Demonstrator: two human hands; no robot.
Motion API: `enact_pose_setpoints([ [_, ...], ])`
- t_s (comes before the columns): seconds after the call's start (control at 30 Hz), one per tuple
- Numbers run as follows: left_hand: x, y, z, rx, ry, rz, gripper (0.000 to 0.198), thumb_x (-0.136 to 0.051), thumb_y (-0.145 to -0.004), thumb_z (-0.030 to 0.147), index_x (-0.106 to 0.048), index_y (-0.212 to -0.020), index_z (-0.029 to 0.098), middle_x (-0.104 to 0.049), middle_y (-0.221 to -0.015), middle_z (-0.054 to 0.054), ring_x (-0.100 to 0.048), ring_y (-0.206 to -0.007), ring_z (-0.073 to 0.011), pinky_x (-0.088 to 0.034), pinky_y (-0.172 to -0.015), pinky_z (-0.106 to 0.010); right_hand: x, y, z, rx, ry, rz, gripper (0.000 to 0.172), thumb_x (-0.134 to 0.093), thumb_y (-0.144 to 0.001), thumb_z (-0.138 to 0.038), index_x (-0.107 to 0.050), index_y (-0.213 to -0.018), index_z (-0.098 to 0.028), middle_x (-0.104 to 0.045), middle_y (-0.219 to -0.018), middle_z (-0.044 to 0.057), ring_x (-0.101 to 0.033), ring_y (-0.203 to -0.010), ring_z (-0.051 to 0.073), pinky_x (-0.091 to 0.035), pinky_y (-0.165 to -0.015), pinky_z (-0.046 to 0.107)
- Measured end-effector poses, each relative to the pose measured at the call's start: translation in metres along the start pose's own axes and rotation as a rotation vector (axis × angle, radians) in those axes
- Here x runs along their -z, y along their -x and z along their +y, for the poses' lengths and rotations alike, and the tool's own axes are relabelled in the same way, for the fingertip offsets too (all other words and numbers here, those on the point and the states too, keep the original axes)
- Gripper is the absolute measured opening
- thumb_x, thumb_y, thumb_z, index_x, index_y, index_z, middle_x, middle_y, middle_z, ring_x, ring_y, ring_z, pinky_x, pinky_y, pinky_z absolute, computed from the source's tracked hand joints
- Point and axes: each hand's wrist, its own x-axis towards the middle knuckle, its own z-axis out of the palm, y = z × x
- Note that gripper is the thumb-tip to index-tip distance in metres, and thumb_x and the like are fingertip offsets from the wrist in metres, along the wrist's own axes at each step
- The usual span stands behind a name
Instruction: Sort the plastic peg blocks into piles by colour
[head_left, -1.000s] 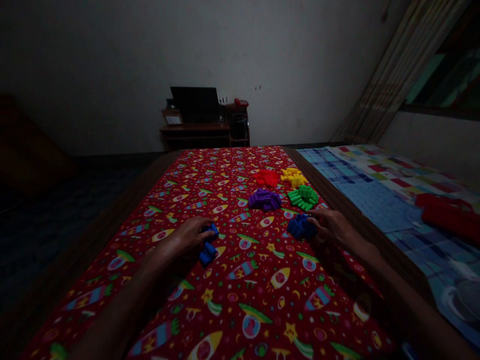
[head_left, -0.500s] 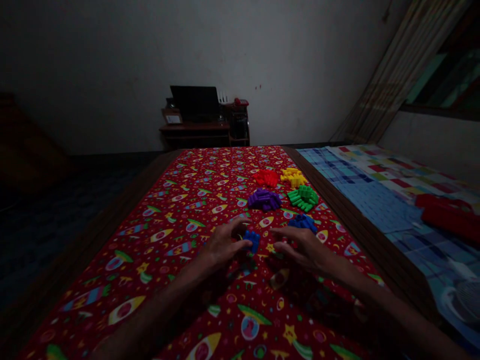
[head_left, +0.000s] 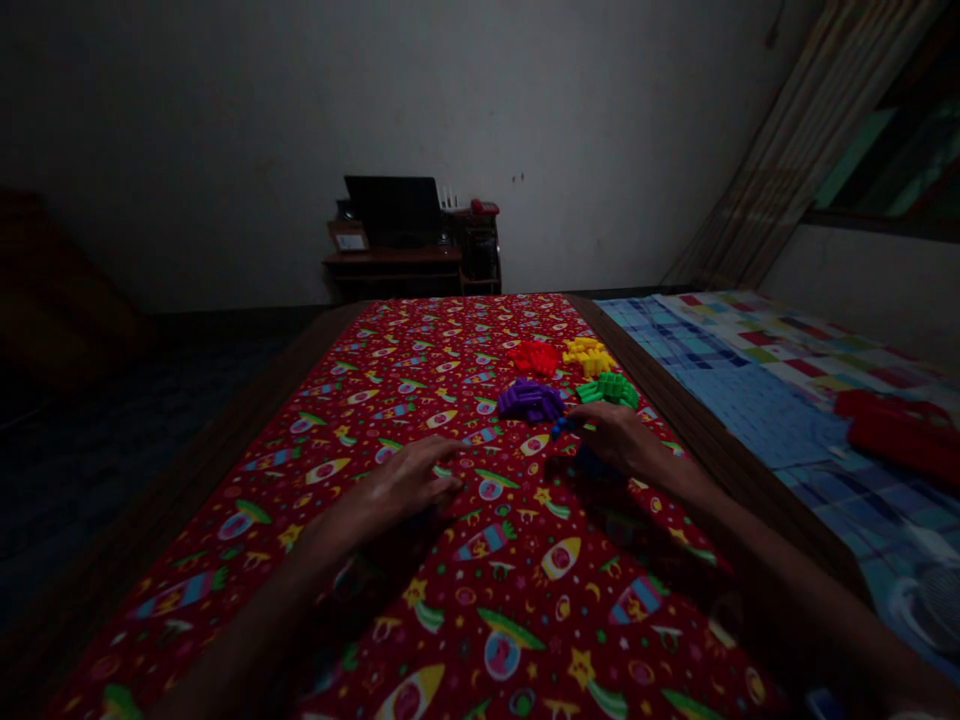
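My right hand (head_left: 619,437) is over the blue toy block pile (head_left: 596,460), which it mostly covers. A small blue toy block (head_left: 559,428) shows at its fingertips, pinched between thumb and fingers. Farther left, my left hand (head_left: 412,478) is low over the red patterned cloth (head_left: 480,600), with thumb and fingers apart. I see nothing between them; the space under the palm is hidden in shadow. Just beyond my right hand lie a purple block pile (head_left: 531,400) and a green block pile (head_left: 609,390).
Red blocks (head_left: 534,357) and yellow blocks (head_left: 588,355) lie farther back on the cloth. To the right is a bed surface with a blue checked cover (head_left: 780,420) and a red bag-like item (head_left: 900,435). A dark monitor (head_left: 395,212) stands on a desk by the wall.
My right hand has moved forward onto the blue pile and pinched a block. My left hand has drawn back to the left; the blue block piece beside it no longer shows.
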Motion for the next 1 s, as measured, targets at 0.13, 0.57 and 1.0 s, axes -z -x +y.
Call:
enact_pose_setpoints([
  [0.13,0.019,0.009,-0.017,0.167,-0.126,-0.292,0.045,-0.061,-0.074,0.035,-0.062,-0.118,0.023,-0.066,-0.117,-0.006,-0.06,-0.108,-0.0247,-0.047,-0.093,-0.033,0.007,0.001,0.027,-0.022,0.084,-0.115,0.02,-0.053,-0.088,-0.018,-0.069,-0.099,-0.017,-0.072,-0.095,0.011,-0.067,-0.086,0.022,-0.05,-0.075,0.031],
  [0.57,0.006,-0.007,0.0,0.11,0.067,-0.015,0.023,-0.057,-0.079,0.039,-0.071,-0.089,0.024,-0.074,-0.089,-0.002,-0.067,-0.083,-0.0199,-0.05,-0.073,-0.025,0.016,0.013,0.0,0.022,-0.055,-0.051,0.024,-0.046,-0.094,-0.026,-0.068,-0.094,-0.016,-0.071,-0.09,0.011,-0.065,-0.081,0.02,-0.049,-0.073,0.03],
  [1.0,-0.045,-0.003,0.062,-0.142,0.335,0.148,0.02,-0.058,-0.081,0.022,-0.066,-0.099,0.021,-0.072,-0.099,-0.003,-0.068,-0.088,-0.0163,-0.055,-0.078,-0.027,-0.011,0.027,-0.057,0.105,-0.138,-0.198,0.025,-0.056,-0.088,-0.02,-0.064,-0.112,-0.019,-0.07,-0.093,0.008,-0.064,-0.075,0.015,-0.046,-0.067,0.023],
])
